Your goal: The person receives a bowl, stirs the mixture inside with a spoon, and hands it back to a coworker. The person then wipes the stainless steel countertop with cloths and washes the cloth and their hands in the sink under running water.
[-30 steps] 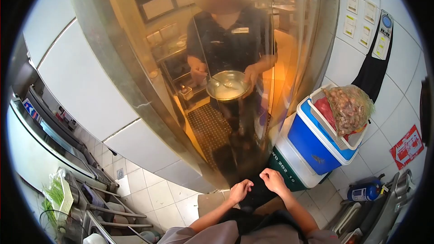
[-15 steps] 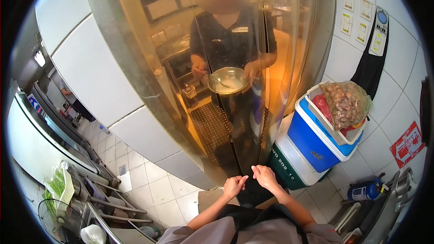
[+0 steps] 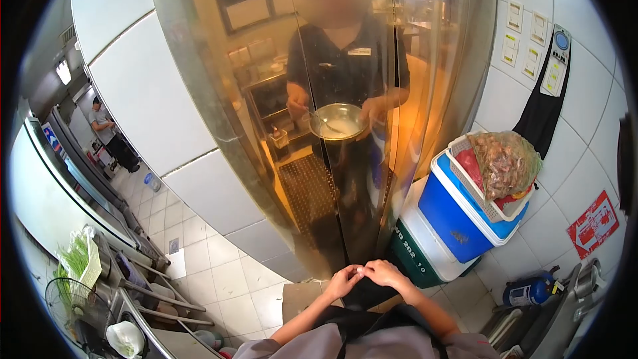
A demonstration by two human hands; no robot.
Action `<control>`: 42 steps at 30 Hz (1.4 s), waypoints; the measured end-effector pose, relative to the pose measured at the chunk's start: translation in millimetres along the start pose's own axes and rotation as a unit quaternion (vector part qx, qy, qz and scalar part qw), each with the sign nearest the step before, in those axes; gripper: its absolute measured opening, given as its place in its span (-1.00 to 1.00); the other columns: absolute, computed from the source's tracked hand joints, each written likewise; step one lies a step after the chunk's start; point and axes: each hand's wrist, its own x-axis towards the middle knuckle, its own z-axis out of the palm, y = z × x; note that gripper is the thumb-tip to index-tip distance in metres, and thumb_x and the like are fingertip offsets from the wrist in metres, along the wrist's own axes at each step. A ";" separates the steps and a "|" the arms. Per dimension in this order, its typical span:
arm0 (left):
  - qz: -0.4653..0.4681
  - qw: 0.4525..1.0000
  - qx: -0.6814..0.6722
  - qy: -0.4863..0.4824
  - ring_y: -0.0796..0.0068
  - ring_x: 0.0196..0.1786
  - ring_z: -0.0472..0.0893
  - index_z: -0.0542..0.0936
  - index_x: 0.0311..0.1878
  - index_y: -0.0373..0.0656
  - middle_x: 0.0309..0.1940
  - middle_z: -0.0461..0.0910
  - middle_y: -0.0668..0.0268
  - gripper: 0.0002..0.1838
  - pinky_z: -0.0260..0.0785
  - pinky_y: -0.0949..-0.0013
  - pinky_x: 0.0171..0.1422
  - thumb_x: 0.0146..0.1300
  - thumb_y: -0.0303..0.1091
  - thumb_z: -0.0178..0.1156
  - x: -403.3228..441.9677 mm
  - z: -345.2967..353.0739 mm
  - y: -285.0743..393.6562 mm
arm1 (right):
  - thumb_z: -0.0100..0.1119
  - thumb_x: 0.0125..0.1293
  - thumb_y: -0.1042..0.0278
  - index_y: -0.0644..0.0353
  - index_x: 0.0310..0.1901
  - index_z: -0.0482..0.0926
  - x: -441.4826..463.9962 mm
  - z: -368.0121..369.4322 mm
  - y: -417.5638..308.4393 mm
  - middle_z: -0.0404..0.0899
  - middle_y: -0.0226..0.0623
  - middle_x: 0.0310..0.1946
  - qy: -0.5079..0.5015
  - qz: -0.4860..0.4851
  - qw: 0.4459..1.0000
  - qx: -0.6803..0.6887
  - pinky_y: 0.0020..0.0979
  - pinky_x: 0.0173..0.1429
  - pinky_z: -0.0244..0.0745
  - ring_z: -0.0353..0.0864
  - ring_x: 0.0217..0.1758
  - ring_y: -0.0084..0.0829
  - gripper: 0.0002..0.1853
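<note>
We see the left hand point(image 3: 343, 282) and right hand point(image 3: 387, 274) meeting, fingers point(image 3: 375, 269) curled narrow (whether holding anything, we cannot tell), before the translucent curtain point(image 3: 309, 189); coolers point(image 3: 452, 209) stand stacked on the tiled floor point(image 3: 222, 266) beside a white-tiled wall point(image 3: 585, 136).

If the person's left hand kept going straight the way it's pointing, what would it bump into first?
Most likely the right hand: the left hand points right at it, and the two seem to meet at the fingertips, though actual contact is hard to confirm.
</note>
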 end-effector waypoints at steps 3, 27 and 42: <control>0.010 1.000 0.018 -0.001 0.37 -0.07 0.56 0.33 0.13 -0.22 -0.14 0.56 0.17 -0.55 0.38 0.35 0.01 0.17 -0.33 0.13 -2.2 -0.5 -7.1 | -0.13 0.21 -0.18 0.05 -0.17 0.58 3.6 9.9 9.7 0.55 -0.07 -0.19 -0.063 -0.040 0.997 -0.015 -0.20 0.01 0.40 0.50 -0.05 -0.08 -0.51; 0.006 0.995 0.101 -0.004 0.24 -0.06 0.55 0.22 0.24 -0.13 -0.08 0.52 0.05 -0.43 0.37 0.30 0.04 0.18 -0.22 0.12 16.4 -39.8 -8.9 | 0.00 0.24 0.35 0.18 0.11 0.35 75.7 -33.9 -38.3 0.57 -0.17 -0.21 0.033 -0.186 0.974 0.124 -0.37 0.00 0.41 0.56 -0.13 -0.33 -0.62; 0.054 0.998 0.007 0.019 0.43 -0.08 0.54 0.26 0.18 -0.22 -0.11 0.54 0.13 -0.59 0.35 0.40 0.02 0.26 -0.39 -0.01 48.7 -62.4 9.4 | -0.23 0.15 0.57 0.26 0.05 0.32 137.4 -70.1 -80.7 0.58 -0.25 -0.51 0.118 -0.144 0.969 0.160 -0.47 -0.28 0.46 0.57 -0.43 -0.48 -0.61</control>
